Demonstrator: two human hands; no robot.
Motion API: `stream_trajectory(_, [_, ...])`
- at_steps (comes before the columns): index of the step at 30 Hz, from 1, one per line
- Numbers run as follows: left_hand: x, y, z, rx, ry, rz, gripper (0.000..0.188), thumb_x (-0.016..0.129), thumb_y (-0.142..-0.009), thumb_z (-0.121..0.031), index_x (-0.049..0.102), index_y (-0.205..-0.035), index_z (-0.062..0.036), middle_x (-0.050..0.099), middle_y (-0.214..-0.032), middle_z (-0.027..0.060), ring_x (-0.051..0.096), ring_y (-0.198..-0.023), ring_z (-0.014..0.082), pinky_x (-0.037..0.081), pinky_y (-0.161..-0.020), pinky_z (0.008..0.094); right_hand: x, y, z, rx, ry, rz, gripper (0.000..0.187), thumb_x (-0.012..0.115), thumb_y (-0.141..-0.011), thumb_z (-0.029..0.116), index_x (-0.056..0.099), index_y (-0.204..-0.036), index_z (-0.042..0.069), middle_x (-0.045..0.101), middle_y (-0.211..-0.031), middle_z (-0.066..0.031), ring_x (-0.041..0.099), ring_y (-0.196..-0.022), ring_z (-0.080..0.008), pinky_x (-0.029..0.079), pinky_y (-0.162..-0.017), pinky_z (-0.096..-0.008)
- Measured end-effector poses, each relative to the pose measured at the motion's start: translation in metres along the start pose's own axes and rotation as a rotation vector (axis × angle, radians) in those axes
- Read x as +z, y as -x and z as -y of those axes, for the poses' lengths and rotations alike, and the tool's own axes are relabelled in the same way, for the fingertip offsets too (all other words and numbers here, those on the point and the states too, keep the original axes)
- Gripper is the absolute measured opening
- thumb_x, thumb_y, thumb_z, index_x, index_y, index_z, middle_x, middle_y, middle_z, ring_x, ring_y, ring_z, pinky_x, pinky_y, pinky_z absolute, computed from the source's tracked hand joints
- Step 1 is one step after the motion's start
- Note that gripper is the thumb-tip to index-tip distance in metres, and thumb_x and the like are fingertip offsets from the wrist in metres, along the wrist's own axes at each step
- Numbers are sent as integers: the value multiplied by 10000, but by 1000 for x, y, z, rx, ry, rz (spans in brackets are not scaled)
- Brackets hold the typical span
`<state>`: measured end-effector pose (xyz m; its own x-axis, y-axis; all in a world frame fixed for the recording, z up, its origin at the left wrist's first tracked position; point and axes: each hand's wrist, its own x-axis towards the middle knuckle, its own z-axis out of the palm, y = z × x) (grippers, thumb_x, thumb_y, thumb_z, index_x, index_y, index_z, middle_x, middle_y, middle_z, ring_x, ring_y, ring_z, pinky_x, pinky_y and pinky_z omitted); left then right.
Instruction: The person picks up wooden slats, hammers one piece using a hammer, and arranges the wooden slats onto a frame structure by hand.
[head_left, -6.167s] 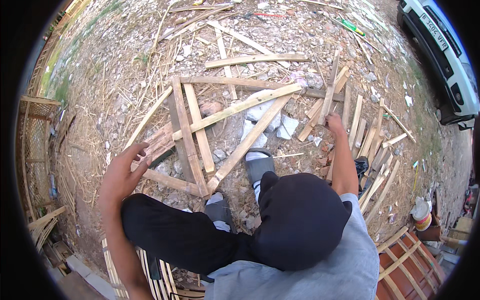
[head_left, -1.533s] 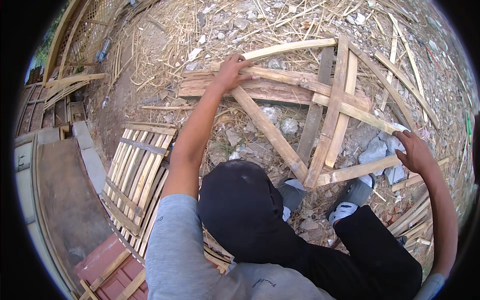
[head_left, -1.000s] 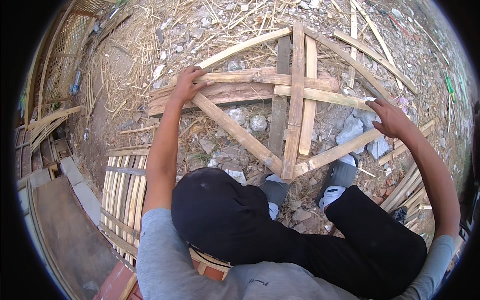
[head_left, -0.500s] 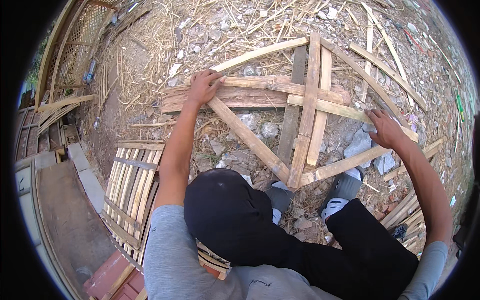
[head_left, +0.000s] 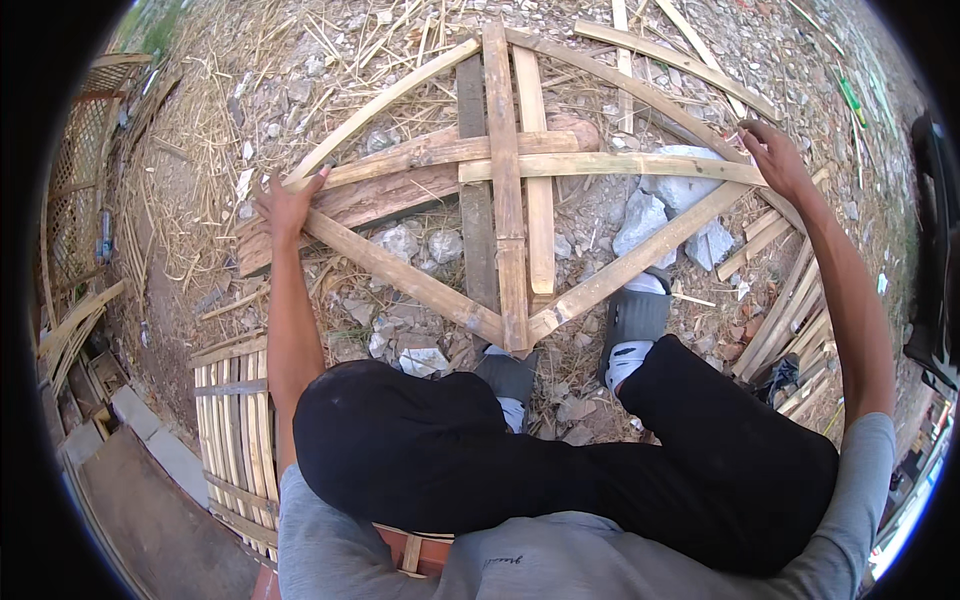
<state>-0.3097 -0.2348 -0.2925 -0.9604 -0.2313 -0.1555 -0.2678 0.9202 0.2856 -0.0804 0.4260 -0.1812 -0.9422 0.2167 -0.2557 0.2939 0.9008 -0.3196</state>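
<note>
A kite-shaped frame of wooden slats (head_left: 405,268) lies on the ground in front of my feet, its lower point between my sandals. Upright slats (head_left: 511,200) run through its middle, and two crossbars (head_left: 610,164) overlap there. My left hand (head_left: 287,208) grips the frame's left corner, where slat ends meet, thumb and fingers to either side. At the right corner is my right hand (head_left: 780,165), its thumb and fingers apart near the slat ends; it holds nothing that I can see. A thick rough timber (head_left: 390,205) lies under the left crossbar.
Pale rocks (head_left: 640,222) lie under the frame's right side. Loose slats (head_left: 680,65) are beyond it, with more strips (head_left: 785,310) stacked at right. A slatted panel (head_left: 235,420) stands at my left. Straw and rubble (head_left: 350,60) cover the ground.
The view has shifted, so the frame sits further left and higher. My left hand now wraps the left corner; my right hand has come off the crossbar's top, fingers spread.
</note>
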Motion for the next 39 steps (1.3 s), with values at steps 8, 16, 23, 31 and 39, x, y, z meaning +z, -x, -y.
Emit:
stream_trajectory(8, [12,-26,19,-38,-29,7,1279,760,-546,-721,201,-1502,-81,187,-1490,316,123,-1413,441,126,-1146,520,-9,70,-116,668,-244,5,571,583,-851,505,616,-1185,43,665,-989,-111,633,-793,-208,509,-674,-368])
stream_trajectory(16, [33,-30,39,-76,-52,-110,1013,621,-746,-663,286,-1460,-28,231,-1486,301,164,-1403,425,162,-1142,486,98,46,-65,804,-884,-349,608,556,-919,486,451,-1370,93,579,-1168,-94,604,-909,-197,523,-746,-361])
stream_trajectory(23, [47,-33,41,-5,-90,-328,806,553,-839,-523,370,-1398,28,297,-1469,277,240,-1382,397,194,-1135,463,120,41,-45,751,-1056,-714,631,657,-894,346,435,-1375,3,554,-1171,-176,607,-913,-218,545,-666,-341])
stream_trajectory(31, [46,-21,16,-67,-77,-315,812,542,-820,-505,362,-1388,47,346,-1433,268,296,-1346,399,222,-1122,465,138,38,-84,698,-921,-718,661,687,-879,331,443,-1366,-43,550,-1209,-190,587,-1012,-247,513,-812,-340])
stream_trajectory(39, [43,-21,24,-64,-56,-337,755,528,-822,-465,375,-1388,11,354,-1416,270,275,-1352,403,223,-1117,488,126,41,-57,724,-1166,-656,665,679,-894,315,383,-1424,43,566,-1165,-102,599,-902,-190,516,-729,-314])
